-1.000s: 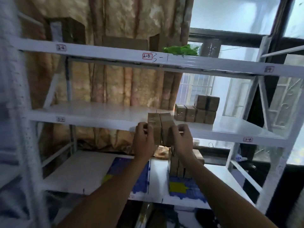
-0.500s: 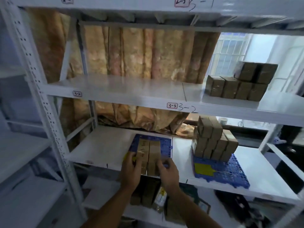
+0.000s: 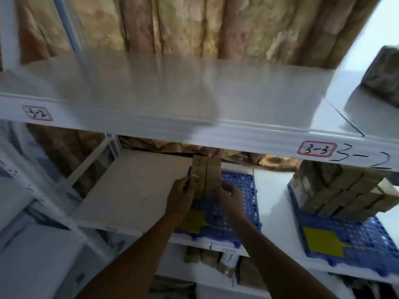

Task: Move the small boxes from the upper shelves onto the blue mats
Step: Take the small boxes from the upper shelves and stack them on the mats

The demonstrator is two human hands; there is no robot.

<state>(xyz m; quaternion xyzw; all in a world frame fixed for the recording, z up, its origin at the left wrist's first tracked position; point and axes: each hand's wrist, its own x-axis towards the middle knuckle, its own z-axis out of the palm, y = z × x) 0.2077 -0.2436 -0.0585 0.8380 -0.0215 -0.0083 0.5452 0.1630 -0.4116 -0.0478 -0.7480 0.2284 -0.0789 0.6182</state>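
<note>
White metal rack (image 3: 248,137) is filling the view; patterned tan curtain (image 3: 194,26) is hanging behind it. Upper shelf (image 3: 151,93) is carrying edge labels "3-2" (image 3: 37,113) and "3-3" (image 3: 317,148), with "3-2" handwritten beside the latter. A dark blurred bundle (image 3: 382,76) is sitting at that shelf's far right edge.

Lower shelf (image 3: 133,190) is bearing two blue mats: left mat (image 3: 241,190) and right mat (image 3: 356,229), each showing a yellow patch. Box stack (image 3: 341,190) is standing on the right mat's rear part, several layers high, top partly hidden by the upper shelf edge. More packages (image 3: 216,260) are lying on the level beneath, details too blurred to tell.

Two boxes (image 3: 206,175) are standing upright side by side, touching, over the left mat's rear left part; whether their bases are touching the mat is hidden by the hands. Left hand (image 3: 180,199) is gripping the left box's outer face, fingers curled. Right hand (image 3: 230,196) is gripping the right box's outer face likewise. Boxes are being pressed between both hands
</note>
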